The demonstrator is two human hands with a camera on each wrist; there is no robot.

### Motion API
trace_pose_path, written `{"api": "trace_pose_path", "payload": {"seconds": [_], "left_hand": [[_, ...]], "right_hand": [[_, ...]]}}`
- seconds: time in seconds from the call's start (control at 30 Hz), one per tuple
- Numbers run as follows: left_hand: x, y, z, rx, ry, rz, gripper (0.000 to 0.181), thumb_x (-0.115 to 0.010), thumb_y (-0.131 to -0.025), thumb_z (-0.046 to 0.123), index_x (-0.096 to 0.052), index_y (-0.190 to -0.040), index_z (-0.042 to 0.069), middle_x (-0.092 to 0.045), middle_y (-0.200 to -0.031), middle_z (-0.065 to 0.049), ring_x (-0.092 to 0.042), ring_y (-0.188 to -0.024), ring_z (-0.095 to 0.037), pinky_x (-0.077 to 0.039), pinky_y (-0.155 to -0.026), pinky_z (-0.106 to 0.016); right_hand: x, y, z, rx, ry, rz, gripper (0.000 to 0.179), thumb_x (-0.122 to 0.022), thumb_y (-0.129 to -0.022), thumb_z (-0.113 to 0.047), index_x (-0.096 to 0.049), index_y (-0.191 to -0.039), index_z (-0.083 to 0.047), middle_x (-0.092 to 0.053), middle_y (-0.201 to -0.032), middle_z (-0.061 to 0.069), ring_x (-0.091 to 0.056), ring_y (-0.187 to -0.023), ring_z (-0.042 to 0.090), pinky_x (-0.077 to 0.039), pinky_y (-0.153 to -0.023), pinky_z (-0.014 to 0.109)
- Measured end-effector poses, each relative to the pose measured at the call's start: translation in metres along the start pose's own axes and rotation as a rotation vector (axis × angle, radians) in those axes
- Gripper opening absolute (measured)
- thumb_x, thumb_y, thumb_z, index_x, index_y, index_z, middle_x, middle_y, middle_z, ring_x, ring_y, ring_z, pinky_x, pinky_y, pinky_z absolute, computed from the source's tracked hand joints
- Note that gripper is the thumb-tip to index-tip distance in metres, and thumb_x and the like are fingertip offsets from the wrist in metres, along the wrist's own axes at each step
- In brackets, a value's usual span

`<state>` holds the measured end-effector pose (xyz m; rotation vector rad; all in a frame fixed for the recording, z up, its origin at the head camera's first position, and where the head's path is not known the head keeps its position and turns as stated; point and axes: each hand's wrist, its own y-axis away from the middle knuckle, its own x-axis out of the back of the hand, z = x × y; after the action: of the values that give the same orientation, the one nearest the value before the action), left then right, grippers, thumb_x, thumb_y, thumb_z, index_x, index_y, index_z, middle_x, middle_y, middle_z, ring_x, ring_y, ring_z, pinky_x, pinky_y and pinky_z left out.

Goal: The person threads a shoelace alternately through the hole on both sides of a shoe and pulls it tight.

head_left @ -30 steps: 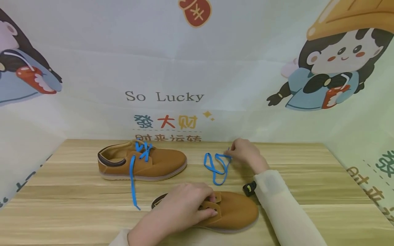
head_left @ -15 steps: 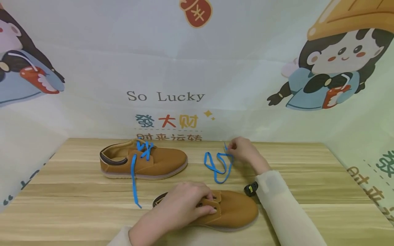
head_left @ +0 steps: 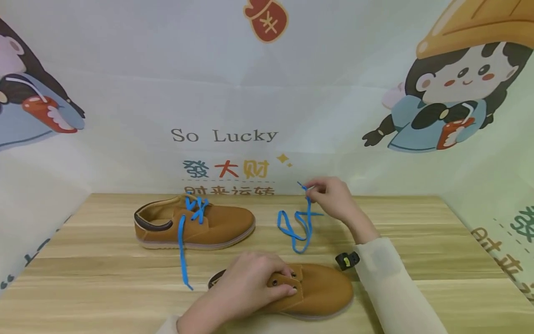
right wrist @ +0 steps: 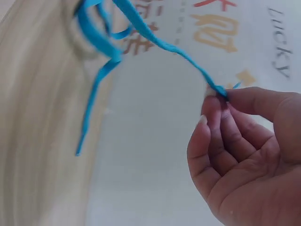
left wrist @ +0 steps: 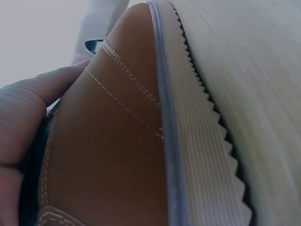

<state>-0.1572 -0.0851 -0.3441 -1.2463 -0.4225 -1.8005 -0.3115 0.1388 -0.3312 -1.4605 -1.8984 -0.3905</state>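
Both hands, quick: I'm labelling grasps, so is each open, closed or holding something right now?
Left hand: holding the nearer shoe by its eyelet flaps.
Right hand: pinching the loose blue lace near one end.

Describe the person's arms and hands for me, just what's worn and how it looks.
The left hand and right hand are bare, with no gloves or rings showing. The right sleeve is long, plain and cream; only a strip of the left sleeve, also pale, shows. A small black device with a yellow-green mark sits by the right cuff.
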Motion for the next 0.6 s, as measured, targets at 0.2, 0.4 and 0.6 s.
{"api": "trace_pose_path", "payload": {"seconds": [0.2,0.4,0.6], "left_hand": [[0.003,0.002,-0.003,0.013,0.093,-0.032,0.013,-0.077,-0.090,0.031,-0.078,-0.099,0.022,-0.075,-0.100,0.016,-0.068,-0.099,-0.003,-0.056,-0.084,-0.026],[0.002,0.003,-0.005,-0.022,0.133,-0.031,0.009,-0.078,-0.089,0.025,-0.077,-0.097,0.022,-0.075,-0.100,0.017,-0.067,-0.097,-0.001,-0.055,-0.084,-0.025],[-0.002,-0.001,-0.003,-0.042,0.140,-0.010,0.009,-0.080,-0.085,0.024,-0.077,-0.094,0.024,-0.074,-0.099,0.018,-0.066,-0.094,0.001,-0.054,-0.081,-0.023]], "right_hand": [[0.011,0.018,-0.013,0.011,-0.101,-0.001,0.026,-0.058,-0.103,-0.020,-0.071,-0.116,-0.001,-0.075,-0.097,0.016,-0.069,-0.087,0.024,-0.057,-0.084,0.042],[0.023,0.040,-0.033,0.020,-0.155,0.029,0.026,-0.053,-0.106,-0.024,-0.070,-0.110,-0.004,-0.074,-0.098,0.010,-0.067,-0.091,0.017,-0.056,-0.086,0.035],[0.039,0.066,-0.052,0.006,-0.284,0.125,0.028,-0.057,-0.105,-0.024,-0.068,-0.118,-0.003,-0.077,-0.096,0.003,-0.071,-0.091,0.010,-0.058,-0.087,0.026]]}}
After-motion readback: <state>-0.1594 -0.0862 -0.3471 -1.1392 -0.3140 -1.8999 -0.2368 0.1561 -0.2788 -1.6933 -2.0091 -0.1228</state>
